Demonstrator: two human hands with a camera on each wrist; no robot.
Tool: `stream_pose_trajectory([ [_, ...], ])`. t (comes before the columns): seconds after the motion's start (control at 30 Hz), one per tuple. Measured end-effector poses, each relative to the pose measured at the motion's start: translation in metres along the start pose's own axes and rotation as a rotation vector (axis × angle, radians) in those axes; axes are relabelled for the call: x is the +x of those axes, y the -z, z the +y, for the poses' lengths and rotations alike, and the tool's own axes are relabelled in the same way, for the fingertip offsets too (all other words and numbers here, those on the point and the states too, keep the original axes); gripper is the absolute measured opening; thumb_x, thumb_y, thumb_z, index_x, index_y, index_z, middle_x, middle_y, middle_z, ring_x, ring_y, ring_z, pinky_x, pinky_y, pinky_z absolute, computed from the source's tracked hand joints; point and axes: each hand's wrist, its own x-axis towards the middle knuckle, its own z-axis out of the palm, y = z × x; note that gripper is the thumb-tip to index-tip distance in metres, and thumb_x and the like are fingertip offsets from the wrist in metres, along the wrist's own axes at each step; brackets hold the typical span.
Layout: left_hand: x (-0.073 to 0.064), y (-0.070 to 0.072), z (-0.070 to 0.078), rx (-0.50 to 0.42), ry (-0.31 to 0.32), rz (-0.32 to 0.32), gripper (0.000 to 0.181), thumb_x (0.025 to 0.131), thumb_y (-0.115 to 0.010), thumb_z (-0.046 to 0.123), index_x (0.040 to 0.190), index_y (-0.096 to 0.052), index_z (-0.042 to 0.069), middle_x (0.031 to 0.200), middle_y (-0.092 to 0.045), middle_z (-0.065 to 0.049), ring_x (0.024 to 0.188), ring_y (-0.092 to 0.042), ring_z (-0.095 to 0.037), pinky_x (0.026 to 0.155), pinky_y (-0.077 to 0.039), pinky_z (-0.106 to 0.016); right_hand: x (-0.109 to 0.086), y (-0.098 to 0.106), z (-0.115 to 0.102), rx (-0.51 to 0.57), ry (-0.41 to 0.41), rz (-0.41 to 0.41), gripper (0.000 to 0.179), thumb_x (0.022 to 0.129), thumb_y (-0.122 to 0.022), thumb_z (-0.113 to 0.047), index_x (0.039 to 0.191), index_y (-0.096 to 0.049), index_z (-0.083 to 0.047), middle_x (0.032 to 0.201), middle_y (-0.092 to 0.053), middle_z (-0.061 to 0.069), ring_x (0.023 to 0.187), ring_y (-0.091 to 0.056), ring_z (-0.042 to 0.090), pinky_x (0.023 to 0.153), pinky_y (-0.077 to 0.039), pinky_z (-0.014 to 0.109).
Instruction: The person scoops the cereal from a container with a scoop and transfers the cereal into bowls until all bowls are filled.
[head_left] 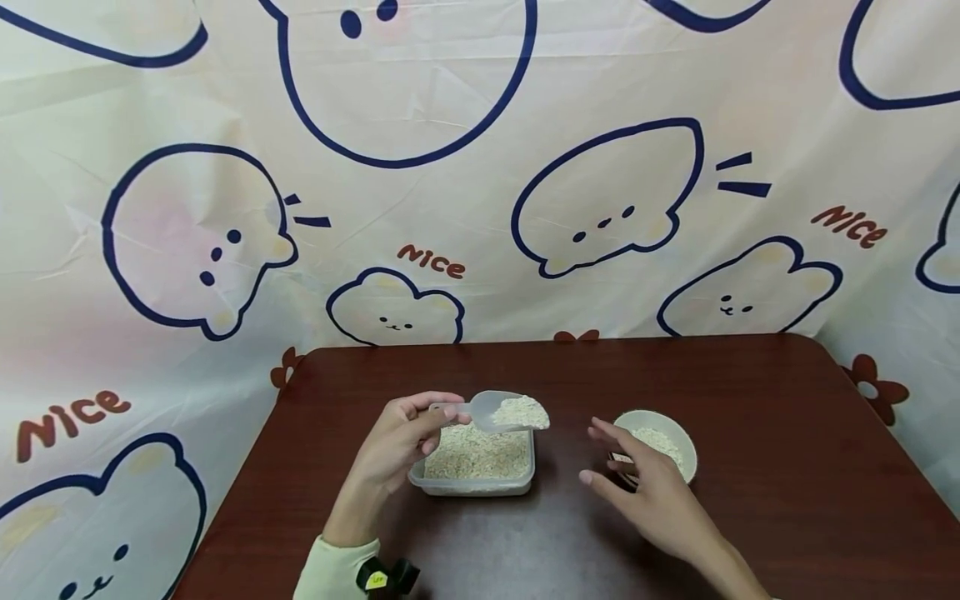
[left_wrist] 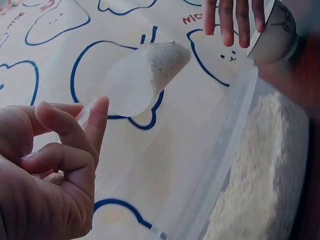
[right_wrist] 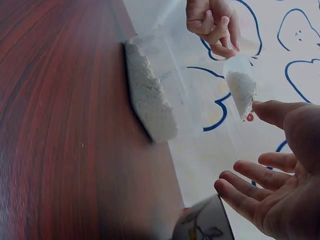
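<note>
- The scoop (head_left: 483, 407) is held raised above the tub (head_left: 474, 485), its bowl end pointing toward the person's right and heaped with pale flakes (head_left: 521, 411).
- The grip of the left hand (head_left: 397, 446) pinches the scoop's handle between thumb and fingers.
- The scoop looks like thin, translucent plastic: likely light and fairly stiff, with a smooth handle that could twist in a loose pinch. The handle is the place to hold it, level, since the heap sits loose at the far end and would probably slide off if tipped.
- The right hand (head_left: 656, 492) is spread and holds nothing; it hangs by the white bowl (head_left: 692, 450), partly hiding it. Whether they touch, I cannot tell.
- The bowl stands on the desk (head_left: 787, 433) with some flakes inside; it seems ceramic, so probably hard and breakable, best taken by its outer wall.
- The tub also holds flakes; its walls look thin and likely flex if squeezed.
</note>
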Motion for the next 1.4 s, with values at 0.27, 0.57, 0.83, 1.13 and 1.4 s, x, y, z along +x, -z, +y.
stream_pose_trajectory([
  [0.27,0.013,-0.025,0.002,-0.036,-0.014,-0.064,0.030,0.106,-0.067,0.016,0.130,-0.069,-0.003,0.096,-0.083,0.003,0.051,-0.045,-0.002,0.048,-0.031,-0.017,-0.007,0.013,0.007,-0.020,-0.038,0.025,0.066,0.098,-0.079,-0.039,0.157,-0.053,-0.022,0.149,-0.067,0.006,0.126,-0.072,0.028,0.098,-0.062,0.039],
  [0.57,0.027,-0.051,0.000,-0.052,-0.003,-0.115,0.035,0.105,-0.067,0.013,0.133,-0.066,-0.009,0.095,-0.083,0.004,0.051,-0.045,-0.002,0.050,-0.032,-0.016,-0.019,0.036,0.015,-0.088,-0.092,0.086,0.064,0.099,-0.079,-0.038,0.155,-0.055,-0.018,0.145,-0.069,0.009,0.116,-0.077,0.032,0.083,-0.064,0.027],
  [0.83,0.038,-0.078,-0.005,-0.034,0.010,-0.160,0.036,0.105,-0.066,0.012,0.134,-0.066,-0.009,0.096,-0.083,0.003,0.051,-0.044,-0.004,0.047,-0.027,-0.018,-0.029,0.055,0.031,-0.209,-0.065,0.189,0.066,0.095,-0.084,-0.035,0.153,-0.057,-0.021,0.145,-0.070,0.006,0.117,-0.066,-0.009,0.082,-0.057,0.013],
  [1.13,0.051,-0.103,-0.011,0.001,0.028,-0.175,0.027,0.102,-0.070,0.015,0.125,-0.075,0.001,0.097,-0.083,-0.002,0.050,-0.043,-0.005,0.046,-0.027,-0.018,-0.034,0.066,0.049,-0.238,-0.112,0.213,0.075,0.090,-0.089,-0.035,0.154,-0.056,-0.013,0.147,-0.067,0.014,0.116,-0.051,-0.023,0.085,-0.047,0.000],
  [1.4,0.058,-0.118,-0.009,0.054,0.036,-0.188,0.027,0.101,-0.070,0.015,0.124,-0.076,0.001,0.098,-0.083,-0.003,0.050,-0.042,-0.006,0.047,-0.029,-0.019,-0.035,0.070,0.057,-0.260,-0.202,0.106,0.090,0.088,-0.088,-0.047,0.158,-0.049,-0.007,0.154,-0.059,0.022,0.115,-0.075,0.037,0.086,-0.062,0.026],
])
